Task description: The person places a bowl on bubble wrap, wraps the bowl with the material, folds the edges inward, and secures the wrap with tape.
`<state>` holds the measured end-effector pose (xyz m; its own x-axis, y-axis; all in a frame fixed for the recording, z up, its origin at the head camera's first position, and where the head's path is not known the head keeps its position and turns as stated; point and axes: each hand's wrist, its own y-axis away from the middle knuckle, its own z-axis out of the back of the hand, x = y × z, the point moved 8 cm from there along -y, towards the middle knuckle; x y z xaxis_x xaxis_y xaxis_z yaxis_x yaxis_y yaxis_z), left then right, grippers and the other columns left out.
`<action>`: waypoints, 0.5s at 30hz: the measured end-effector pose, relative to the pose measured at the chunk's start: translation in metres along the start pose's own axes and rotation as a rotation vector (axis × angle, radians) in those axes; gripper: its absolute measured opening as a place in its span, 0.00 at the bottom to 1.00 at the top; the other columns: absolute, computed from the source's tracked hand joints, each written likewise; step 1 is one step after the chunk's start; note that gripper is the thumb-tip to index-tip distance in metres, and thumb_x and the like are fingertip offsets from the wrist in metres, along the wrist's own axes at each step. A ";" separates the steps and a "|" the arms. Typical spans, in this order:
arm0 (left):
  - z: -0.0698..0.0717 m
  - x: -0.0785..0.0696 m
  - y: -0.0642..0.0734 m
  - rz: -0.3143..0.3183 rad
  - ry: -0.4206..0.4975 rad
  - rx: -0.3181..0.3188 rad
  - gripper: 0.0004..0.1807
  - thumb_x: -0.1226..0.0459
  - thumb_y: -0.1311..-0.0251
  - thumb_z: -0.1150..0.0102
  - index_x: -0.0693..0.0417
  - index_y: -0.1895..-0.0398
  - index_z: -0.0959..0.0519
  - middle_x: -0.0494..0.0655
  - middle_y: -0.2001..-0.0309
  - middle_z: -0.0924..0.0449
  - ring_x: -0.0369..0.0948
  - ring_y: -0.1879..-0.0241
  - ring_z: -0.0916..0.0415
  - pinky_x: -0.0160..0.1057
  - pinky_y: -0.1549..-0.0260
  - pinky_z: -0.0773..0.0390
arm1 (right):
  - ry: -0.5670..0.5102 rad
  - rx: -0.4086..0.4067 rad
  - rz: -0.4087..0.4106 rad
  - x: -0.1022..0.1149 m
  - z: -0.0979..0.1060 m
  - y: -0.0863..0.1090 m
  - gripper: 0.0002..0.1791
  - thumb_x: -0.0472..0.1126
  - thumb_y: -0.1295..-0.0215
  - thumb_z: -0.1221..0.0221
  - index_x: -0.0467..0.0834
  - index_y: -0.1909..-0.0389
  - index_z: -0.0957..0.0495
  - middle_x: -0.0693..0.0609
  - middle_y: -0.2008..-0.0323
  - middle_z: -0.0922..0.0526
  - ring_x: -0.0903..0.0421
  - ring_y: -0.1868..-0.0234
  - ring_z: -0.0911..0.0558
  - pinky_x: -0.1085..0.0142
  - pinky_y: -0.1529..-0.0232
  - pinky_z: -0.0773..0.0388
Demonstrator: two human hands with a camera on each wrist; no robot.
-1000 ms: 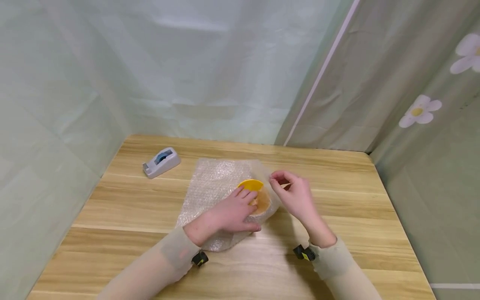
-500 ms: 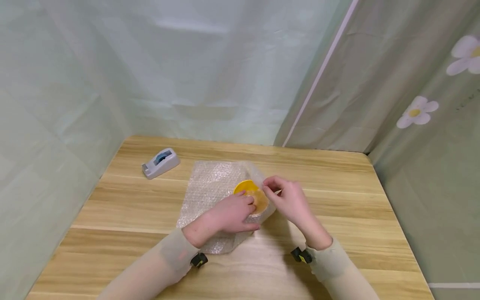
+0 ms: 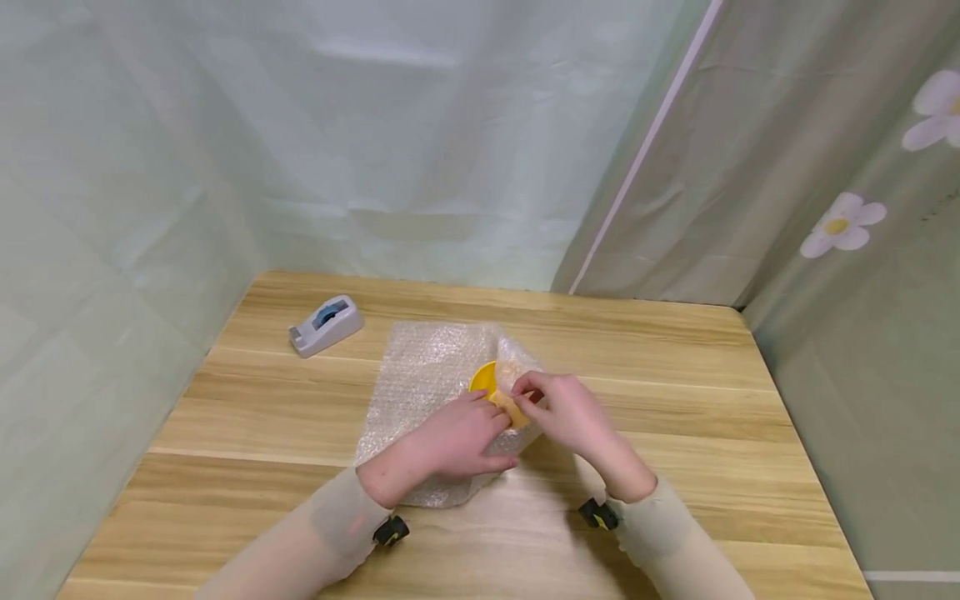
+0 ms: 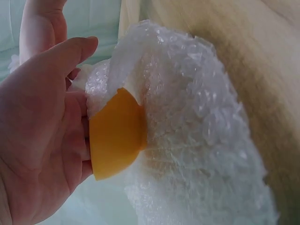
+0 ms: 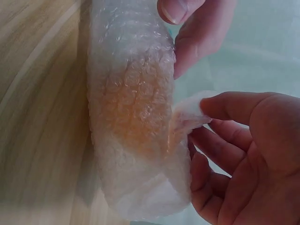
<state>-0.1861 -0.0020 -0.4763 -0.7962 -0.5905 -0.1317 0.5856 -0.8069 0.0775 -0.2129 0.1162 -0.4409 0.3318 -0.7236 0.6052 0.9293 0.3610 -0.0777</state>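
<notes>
A yellow bowl (image 3: pixel 483 378) sits on its base on a sheet of bubble wrap (image 3: pixel 420 367), part of which is folded up around its right side. In the left wrist view, the bowl's smooth outer wall (image 4: pixel 115 136) shows beside the palm. My left hand (image 3: pixel 453 437) rests over the near rim, fingers reaching into the bowl and thumb stretched out to the side. Between thumb and fingertips, my right hand (image 3: pixel 573 412) pinches the raised edge of the wrap at the bowl's right rim. Through the wrap, the right wrist view shows the bowl as an orange blur.
A pale tape dispenser (image 3: pixel 326 325) with a blue roll stands at the back left of the wooden table (image 3: pixel 675 400). Light curtains (image 3: pixel 420 167) hang behind the table and along both sides.
My right hand has moved left, drawing the pinched edge of bubble wrap inward over the bowl's right part. My left hand stays at the bowl, its fingers now further inside.
</notes>
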 end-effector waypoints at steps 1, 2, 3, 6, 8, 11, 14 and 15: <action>0.000 0.000 0.000 -0.002 0.002 0.002 0.30 0.38 0.28 0.41 0.55 0.44 0.16 0.47 0.47 0.13 0.46 0.41 0.19 0.54 0.25 0.35 | 0.003 0.009 -0.003 0.000 -0.001 0.000 0.03 0.44 0.25 0.34 0.51 0.57 0.13 0.60 0.62 0.11 0.62 0.63 0.14 0.63 0.63 0.17; -0.001 0.001 0.000 -0.004 0.007 0.003 0.31 0.38 0.27 0.41 0.55 0.43 0.16 0.47 0.45 0.13 0.47 0.39 0.19 0.54 0.25 0.35 | 0.005 0.016 -0.005 0.000 -0.003 0.000 0.02 0.44 0.25 0.34 0.51 0.57 0.14 0.60 0.63 0.11 0.62 0.63 0.14 0.63 0.64 0.17; -0.001 0.001 0.000 -0.007 0.008 0.004 0.31 0.38 0.27 0.41 0.55 0.42 0.17 0.47 0.44 0.13 0.47 0.38 0.20 0.54 0.25 0.35 | 0.009 0.022 -0.007 0.000 -0.004 -0.001 0.02 0.43 0.25 0.34 0.51 0.57 0.14 0.60 0.63 0.11 0.62 0.63 0.14 0.63 0.64 0.17; -0.001 0.002 0.000 -0.014 0.014 0.002 0.31 0.39 0.27 0.41 0.56 0.40 0.17 0.48 0.42 0.14 0.48 0.36 0.21 0.54 0.24 0.36 | 0.023 0.021 -0.003 0.003 -0.006 -0.002 0.02 0.43 0.25 0.34 0.50 0.56 0.14 0.60 0.64 0.11 0.61 0.63 0.14 0.63 0.64 0.17; -0.001 0.003 0.001 -0.018 0.016 -0.003 0.31 0.40 0.27 0.41 0.56 0.40 0.17 0.48 0.41 0.14 0.48 0.35 0.22 0.53 0.24 0.36 | 0.036 0.016 0.004 0.006 -0.008 -0.003 0.03 0.43 0.25 0.34 0.49 0.56 0.14 0.60 0.65 0.12 0.61 0.64 0.15 0.63 0.64 0.17; 0.000 0.003 0.001 -0.029 0.009 -0.013 0.30 0.40 0.27 0.41 0.56 0.41 0.17 0.48 0.41 0.14 0.48 0.35 0.22 0.51 0.25 0.35 | 0.068 0.003 0.016 0.009 -0.011 -0.005 0.03 0.42 0.25 0.33 0.48 0.56 0.13 0.60 0.66 0.12 0.62 0.67 0.17 0.62 0.64 0.18; 0.000 0.003 0.002 -0.038 0.004 -0.020 0.30 0.40 0.27 0.42 0.56 0.41 0.17 0.48 0.40 0.15 0.48 0.35 0.22 0.50 0.25 0.35 | 0.113 -0.011 0.026 0.011 -0.015 -0.005 0.03 0.42 0.25 0.34 0.48 0.57 0.13 0.60 0.67 0.13 0.63 0.69 0.19 0.62 0.65 0.19; 0.000 0.003 0.002 -0.039 0.004 -0.019 0.30 0.40 0.26 0.42 0.56 0.41 0.17 0.48 0.39 0.15 0.47 0.35 0.22 0.49 0.25 0.35 | 0.129 -0.017 0.028 0.011 -0.016 -0.005 0.02 0.42 0.25 0.33 0.49 0.57 0.13 0.60 0.67 0.13 0.63 0.69 0.19 0.63 0.66 0.19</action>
<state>-0.1871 -0.0051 -0.4767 -0.8177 -0.5589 -0.1381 0.5574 -0.8286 0.0532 -0.2116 0.0968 -0.4469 0.3746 -0.7836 0.4956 0.9216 0.3730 -0.1068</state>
